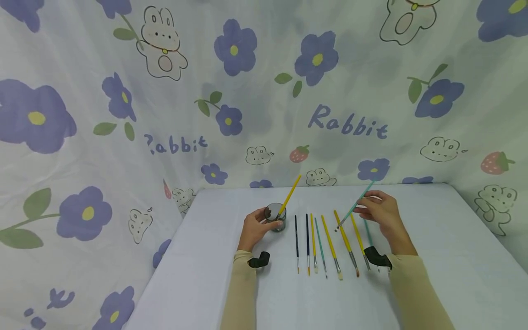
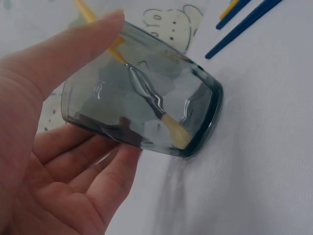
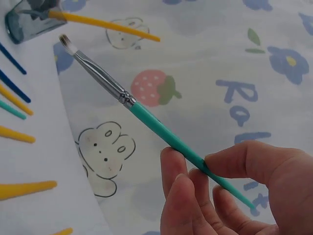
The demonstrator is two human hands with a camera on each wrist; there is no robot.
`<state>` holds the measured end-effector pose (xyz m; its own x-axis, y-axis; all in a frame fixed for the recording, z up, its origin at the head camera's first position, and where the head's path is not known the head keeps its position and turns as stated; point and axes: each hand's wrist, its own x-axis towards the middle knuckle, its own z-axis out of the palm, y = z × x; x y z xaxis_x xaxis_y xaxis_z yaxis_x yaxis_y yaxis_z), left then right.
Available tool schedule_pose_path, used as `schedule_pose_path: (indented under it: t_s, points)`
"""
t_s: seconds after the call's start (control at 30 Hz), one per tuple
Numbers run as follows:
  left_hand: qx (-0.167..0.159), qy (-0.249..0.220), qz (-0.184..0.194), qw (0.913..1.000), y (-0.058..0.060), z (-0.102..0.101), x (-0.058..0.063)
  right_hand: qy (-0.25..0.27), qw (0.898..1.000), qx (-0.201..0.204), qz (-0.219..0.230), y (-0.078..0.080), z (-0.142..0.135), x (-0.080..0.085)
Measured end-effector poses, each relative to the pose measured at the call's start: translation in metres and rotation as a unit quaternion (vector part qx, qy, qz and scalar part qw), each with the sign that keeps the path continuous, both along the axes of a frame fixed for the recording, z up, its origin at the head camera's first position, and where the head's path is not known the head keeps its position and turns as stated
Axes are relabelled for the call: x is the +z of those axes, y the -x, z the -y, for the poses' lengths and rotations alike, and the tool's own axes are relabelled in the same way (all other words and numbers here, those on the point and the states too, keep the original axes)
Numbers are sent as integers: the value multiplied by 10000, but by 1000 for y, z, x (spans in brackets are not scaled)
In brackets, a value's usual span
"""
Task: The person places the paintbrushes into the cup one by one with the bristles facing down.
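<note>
My left hand (image 1: 256, 229) holds a clear glass cup (image 2: 166, 73) on the table, thumb on one side and fingers on the other. Inside the cup leans a yellow paintbrush (image 1: 292, 195), its pale bristles down at the base. Between thumb and fingers, my right hand (image 1: 381, 213) pinches a green paintbrush (image 3: 166, 134) in the air, bristle end pointing down and toward the cup. Below and left of that hand lies a row of several paintbrushes with dark, yellow and green handles, among them a dark blue one (image 1: 307, 233) and a thick yellow one (image 1: 344, 236).
The table (image 1: 198, 284) has a white cover. Behind it and to the left hangs a white curtain (image 1: 264, 101) printed with purple flowers and rabbits. Part of the row's right end, including a green brush (image 1: 368, 233), is hidden by my right wrist.
</note>
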<state>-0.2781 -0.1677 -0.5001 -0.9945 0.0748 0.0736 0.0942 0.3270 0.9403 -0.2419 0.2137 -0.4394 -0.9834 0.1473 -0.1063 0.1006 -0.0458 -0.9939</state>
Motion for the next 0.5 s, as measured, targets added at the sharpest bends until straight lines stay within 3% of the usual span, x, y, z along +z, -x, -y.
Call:
schedule_pose_path:
  t_s: [0.17, 0.5]
  points:
    - [-4, -9, -16, 10000, 2, 1, -1, 266, 9996, 84, -109, 3, 7, 4]
    - [14, -72, 45, 10000, 3, 1, -3, 245, 9992, 163, -277, 8, 24, 12]
